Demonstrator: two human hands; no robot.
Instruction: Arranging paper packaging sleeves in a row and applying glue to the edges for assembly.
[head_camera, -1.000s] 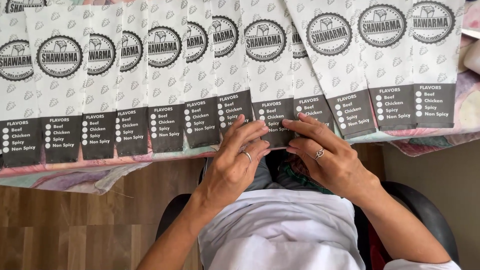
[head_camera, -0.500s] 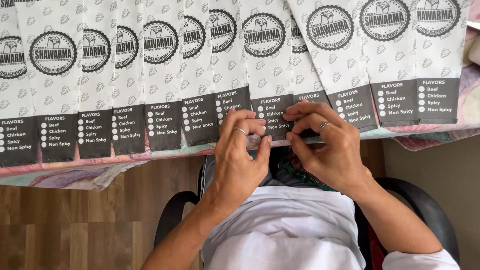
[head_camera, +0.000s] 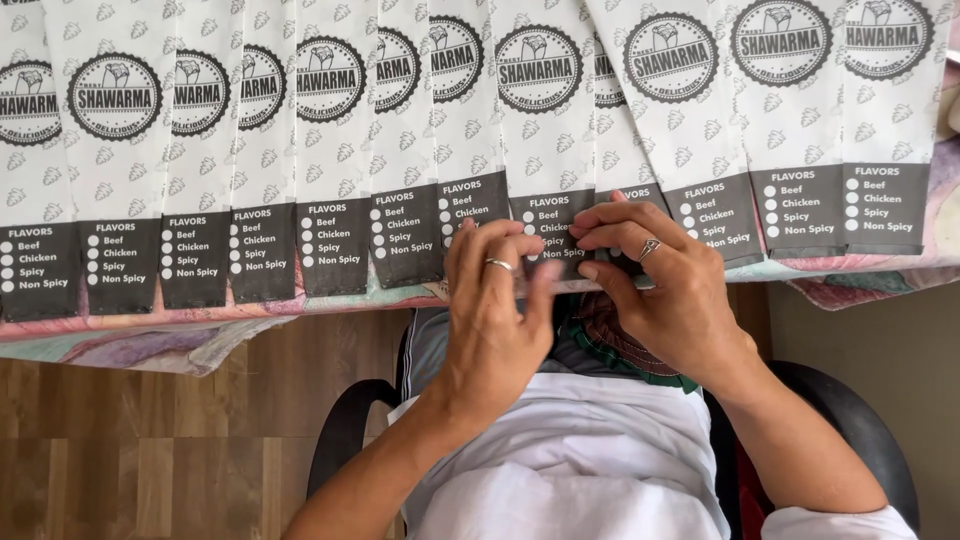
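Observation:
A row of several white paper food bags with round dark emblems and dark bottom bands lies fanned and overlapping along the table's near edge. My left hand, a ring on one finger, lies flat with its fingertips on the dark bottom band of a middle bag. My right hand, also ringed, pinches the lower edge of that same bag and its neighbour between thumb and fingers. The bag bottoms under both hands are mostly hidden.
A pastel patterned cloth covers the table and hangs over its edge. Below, my lap in white clothing sits on a black chair, over a wooden floor. More bags lie at the right.
Both hands have slid a little up onto the bags' dark bottom bands, and the left hand's fingers have flattened onto the bag. The row of bags has stayed put.

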